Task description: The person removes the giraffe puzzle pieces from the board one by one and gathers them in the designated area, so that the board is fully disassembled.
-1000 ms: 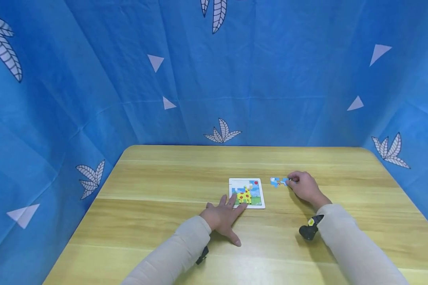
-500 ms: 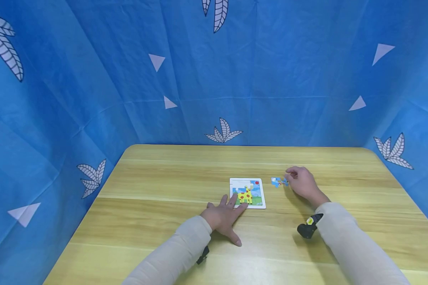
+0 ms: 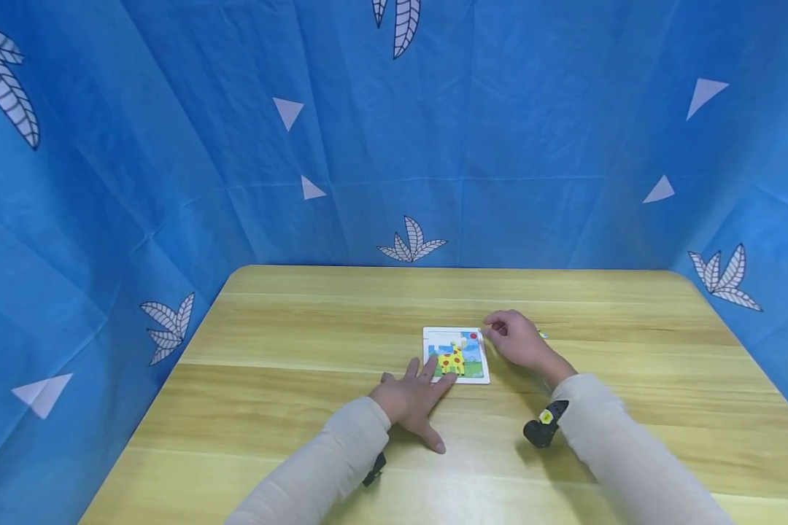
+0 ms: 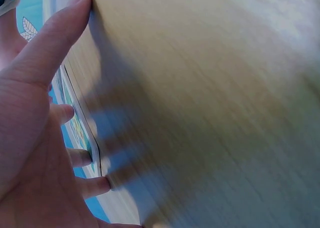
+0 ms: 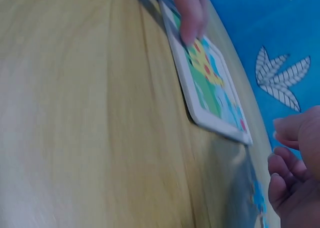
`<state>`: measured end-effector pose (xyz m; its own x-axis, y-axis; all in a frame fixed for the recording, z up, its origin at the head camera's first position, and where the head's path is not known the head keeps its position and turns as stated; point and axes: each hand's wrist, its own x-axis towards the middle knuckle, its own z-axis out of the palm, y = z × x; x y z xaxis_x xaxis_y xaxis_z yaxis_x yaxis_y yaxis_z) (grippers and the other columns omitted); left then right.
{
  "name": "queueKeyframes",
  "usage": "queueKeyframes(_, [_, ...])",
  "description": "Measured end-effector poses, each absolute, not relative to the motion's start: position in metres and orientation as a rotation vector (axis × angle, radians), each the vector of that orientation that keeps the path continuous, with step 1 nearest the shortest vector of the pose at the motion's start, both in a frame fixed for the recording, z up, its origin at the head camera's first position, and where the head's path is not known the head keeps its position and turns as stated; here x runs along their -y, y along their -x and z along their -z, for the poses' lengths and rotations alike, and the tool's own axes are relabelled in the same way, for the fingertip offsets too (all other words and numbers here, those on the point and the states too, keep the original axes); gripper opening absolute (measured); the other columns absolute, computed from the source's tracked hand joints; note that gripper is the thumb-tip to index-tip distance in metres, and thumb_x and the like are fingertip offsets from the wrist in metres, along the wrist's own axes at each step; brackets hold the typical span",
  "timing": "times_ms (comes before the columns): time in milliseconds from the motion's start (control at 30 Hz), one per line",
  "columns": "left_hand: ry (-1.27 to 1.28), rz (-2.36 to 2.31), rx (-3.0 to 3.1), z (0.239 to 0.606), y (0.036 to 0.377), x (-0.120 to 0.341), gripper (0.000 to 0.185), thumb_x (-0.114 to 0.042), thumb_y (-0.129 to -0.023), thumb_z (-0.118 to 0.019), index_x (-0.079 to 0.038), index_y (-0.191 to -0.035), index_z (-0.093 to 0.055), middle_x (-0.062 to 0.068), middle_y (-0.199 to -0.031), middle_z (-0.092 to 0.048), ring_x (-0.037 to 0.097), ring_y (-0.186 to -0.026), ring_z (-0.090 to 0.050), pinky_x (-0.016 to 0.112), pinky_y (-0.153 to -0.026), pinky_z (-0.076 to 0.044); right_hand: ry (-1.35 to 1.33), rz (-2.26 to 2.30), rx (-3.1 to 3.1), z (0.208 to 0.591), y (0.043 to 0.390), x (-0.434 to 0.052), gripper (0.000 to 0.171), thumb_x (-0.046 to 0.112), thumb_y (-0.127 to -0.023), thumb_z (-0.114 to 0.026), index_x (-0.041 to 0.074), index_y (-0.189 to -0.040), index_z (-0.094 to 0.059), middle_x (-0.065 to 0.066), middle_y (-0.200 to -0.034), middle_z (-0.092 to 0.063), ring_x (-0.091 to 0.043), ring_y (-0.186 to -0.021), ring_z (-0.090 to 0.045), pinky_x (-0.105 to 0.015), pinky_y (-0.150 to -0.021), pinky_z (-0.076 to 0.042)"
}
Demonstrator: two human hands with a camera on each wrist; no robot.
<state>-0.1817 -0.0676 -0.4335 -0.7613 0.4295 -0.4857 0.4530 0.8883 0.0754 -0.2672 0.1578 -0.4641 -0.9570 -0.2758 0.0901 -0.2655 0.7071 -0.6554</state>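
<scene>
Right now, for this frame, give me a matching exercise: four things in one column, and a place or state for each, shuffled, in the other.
Things:
1. left hand
2. right hand
3. white-framed giraffe puzzle board
4. light wooden table

Places or states:
A. lies flat between the two hands
B. fingers spread, tips resting on the board's near left corner
C. bears the board and both hands
D. fingers curled, beside the board's far right corner

Pairs: 1-B, 2-D, 3-A, 4-C
</scene>
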Motion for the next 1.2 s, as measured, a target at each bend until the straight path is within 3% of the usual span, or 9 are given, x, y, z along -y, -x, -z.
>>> queueKeyframes(467, [-0.639,0.077,-2.544,0.435,0.184,0.067,0.113,-0.072,-0.058,-0.068,-0.04,-0.147,-0.007,0.005,-0.157,0.0,0.033,-0.142,-0.008,0.065,-0.096,-0.03,0.646,0.991,-2.808,0.467,0.267,-0.136,0.02,0.009,-0.088,-0.059,0.004,-0.105,-0.066,-0.011,-0.097,-0.06,-0.023,-0.09,-0.056,-0.041,-0.078,-0.047])
queueKeyframes(733, [-0.64,0.088,-2.544,0.437,0.185,0.067,0.114,-0.073,-0.057,-0.068,-0.04,-0.147,-0.007,0.005,-0.157,-0.001,0.033,-0.142,-0.009,0.065,-0.095,-0.03,0.661,1.002,-2.752,0.464,0.266,-0.136,0.016,0.009,-0.088,-0.058,0.005,-0.101,-0.067,-0.01,-0.096,-0.058,-0.022,-0.089,-0.055,-0.04,-0.077,-0.047])
queueKeyframes(967, [-0.631,0.081,-2.541,0.437,0.185,0.067,0.114,-0.072,-0.057,-0.068,-0.04,-0.147,-0.006,0.004,-0.157,0.0,0.032,-0.142,-0.009,0.065,-0.096,-0.029,0.554,0.958,-2.727,0.462,0.268,-0.132,0.016,0.008,-0.089,-0.057,0.005,-0.102,-0.066,-0.011,-0.101,-0.057,-0.023,-0.094,-0.054,-0.041,-0.082,-0.046])
queueKeyframes(1200, [-0.629,0.066,-2.538,0.436,0.184,0.068,0.113,-0.072,-0.057,-0.068,-0.04,-0.147,-0.007,0.005,-0.157,0.0,0.032,-0.143,-0.008,0.065,-0.096,-0.028,0.633,0.993,-2.751,0.464,0.266,-0.13,0.012,0.004,-0.087,-0.058,0.006,-0.094,-0.068,-0.008,-0.096,-0.059,-0.019,-0.086,-0.051,-0.036,-0.075,-0.045])
